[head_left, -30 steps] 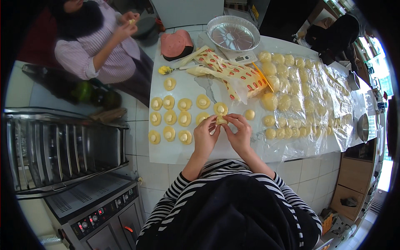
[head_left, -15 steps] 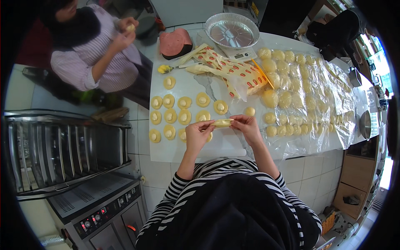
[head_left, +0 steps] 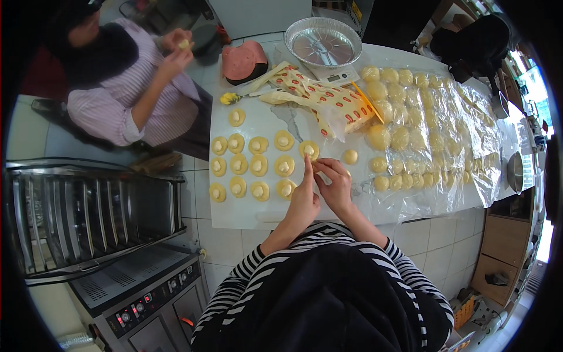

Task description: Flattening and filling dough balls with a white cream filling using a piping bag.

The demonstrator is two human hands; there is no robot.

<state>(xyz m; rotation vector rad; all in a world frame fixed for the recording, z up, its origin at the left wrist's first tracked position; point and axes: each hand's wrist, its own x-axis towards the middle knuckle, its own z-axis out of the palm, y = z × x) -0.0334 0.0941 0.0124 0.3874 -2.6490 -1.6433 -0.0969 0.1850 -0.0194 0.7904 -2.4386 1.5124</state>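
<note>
Above the table's front half, my left hand (head_left: 302, 202) and my right hand (head_left: 336, 186) meet fingertip to fingertip. Both pinch a piece of yellow dough, which the fingers almost entirely hide. Just beyond my fingertips lies a flattened dough round (head_left: 308, 151) with a pale lump on top. Several more such rounds, among them a dough round (head_left: 284, 165) beside my left hand, are laid out in rows to the left. A smooth dough ball (head_left: 350, 156) rests to the right of my right hand.
Clear plastic sheeting (head_left: 457, 152) covers rows of dough balls on the right. A foil tray (head_left: 324, 42) stands on a white scale (head_left: 337, 76) behind a patterned yellow bag (head_left: 316, 94). At the left are a co-worker (head_left: 141, 88) holding something small, a metal rack (head_left: 94, 211) and an oven (head_left: 141, 293).
My hands have come together and turned upright, where before they held the dough stretched sideways between them. The dough is now mostly out of sight.
</note>
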